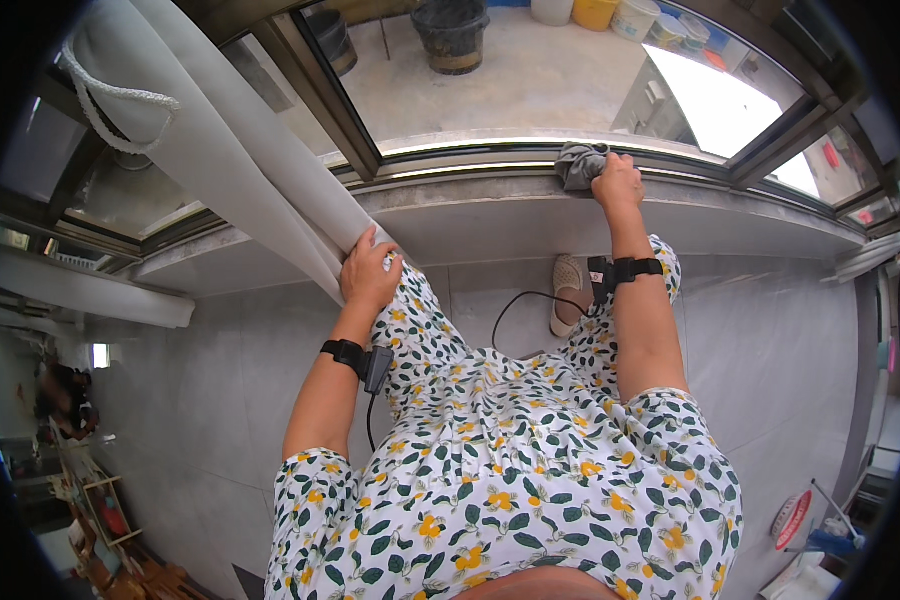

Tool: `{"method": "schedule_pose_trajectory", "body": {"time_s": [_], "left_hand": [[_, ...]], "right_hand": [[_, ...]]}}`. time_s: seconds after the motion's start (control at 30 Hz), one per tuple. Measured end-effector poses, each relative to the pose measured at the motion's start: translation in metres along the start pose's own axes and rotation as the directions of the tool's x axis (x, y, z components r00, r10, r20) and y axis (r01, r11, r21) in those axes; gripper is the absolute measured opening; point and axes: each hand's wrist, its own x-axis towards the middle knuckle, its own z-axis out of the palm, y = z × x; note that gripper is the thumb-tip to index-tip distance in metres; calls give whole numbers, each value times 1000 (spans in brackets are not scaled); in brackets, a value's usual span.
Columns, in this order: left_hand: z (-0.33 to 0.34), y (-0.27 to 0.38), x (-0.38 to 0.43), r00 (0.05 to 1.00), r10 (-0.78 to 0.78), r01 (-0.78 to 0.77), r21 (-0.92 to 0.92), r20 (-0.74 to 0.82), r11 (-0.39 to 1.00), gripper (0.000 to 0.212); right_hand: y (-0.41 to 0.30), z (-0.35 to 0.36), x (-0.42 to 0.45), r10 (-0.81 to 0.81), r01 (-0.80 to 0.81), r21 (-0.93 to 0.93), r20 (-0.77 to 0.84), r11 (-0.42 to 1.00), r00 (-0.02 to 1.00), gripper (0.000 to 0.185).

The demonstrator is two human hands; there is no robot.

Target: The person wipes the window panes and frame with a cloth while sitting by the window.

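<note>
My right hand [619, 182] grips a crumpled grey cloth [581, 166] against the lower frame of the window [487, 166], just above the sill ledge [457, 196]. Part of the cloth is hidden behind my fingers. My left hand [371, 270] rests on my left knee, beside the lower part of a white curtain [270, 165]; whether the fingers press on the curtain I cannot tell. It holds nothing that I can see. Each forearm wears a black strap with a small device, and a cable hangs from each.
A braided white cord [131, 94] loops around the curtain at upper left. Behind the glass stand a black bucket [450, 37] and several other tubs. Grey floor tiles [187, 397] lie below. At far left is a person [64, 397]; a folding stand [832, 517] is at lower right.
</note>
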Motion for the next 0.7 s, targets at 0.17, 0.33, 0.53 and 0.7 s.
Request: {"method": "schedule_pose_trajectory", "body": {"time_s": [0.17,0.33,0.53,0.7], "left_hand": [[-1,0,2,999,38,-38,-42,-3,998,26],[3,8,7,994,106,-106,-25,-14,994,25],[-7,19,10,998,16,-16,9,62,1000,33],[-7,8,6,994,-72,64,101,84,993,39]], "right_hand": [[27,1,14,54,-54,7,47,999,997,29],[-103,13,-48,-353,344,140,45,929,935,24],[-270,37,-100,-696,667,233,66,707,715,22],[-278,41,-101,-706,684,185,91,705,703,24]]}}
